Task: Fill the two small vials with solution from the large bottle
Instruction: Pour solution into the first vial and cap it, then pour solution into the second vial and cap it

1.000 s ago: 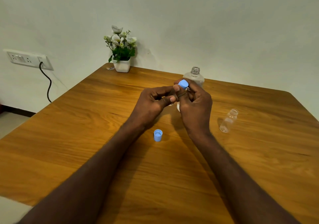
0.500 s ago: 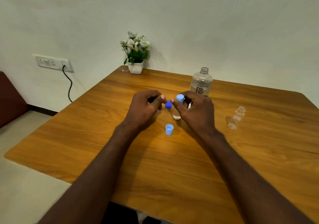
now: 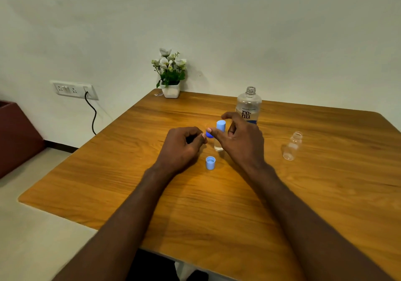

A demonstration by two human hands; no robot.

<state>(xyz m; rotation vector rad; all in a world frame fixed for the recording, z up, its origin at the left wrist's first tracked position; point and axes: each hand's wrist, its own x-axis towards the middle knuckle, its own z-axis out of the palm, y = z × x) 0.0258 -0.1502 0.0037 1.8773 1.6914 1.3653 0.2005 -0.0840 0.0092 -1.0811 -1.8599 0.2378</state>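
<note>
Capped vial [image 3: 219,137] stands on the table [image 3: 130,172] between my hands; my left hand [image 3: 182,148] pinches a dark blue cap [image 3: 209,133], my right hand [image 3: 240,137] hovers relaxed beside it.

Small vials: two. One capped vial [image 3: 219,144] stands at the centre of the frame; one uncapped vial [image 3: 292,146] stands right of centre.

Large bottles: one [image 3: 248,105], open-necked, upper centre.

Loose caps: two. One light blue cap [image 3: 210,163] lies just below centre; one dark blue cap [image 3: 209,133] sits between the fingertips at centre.

Hands: two, left hand [image 3: 181,148] and right hand [image 3: 240,139].

Flower pots: one [image 3: 171,90], upper centre-left.

Tables: one [image 3: 152,194].
</note>
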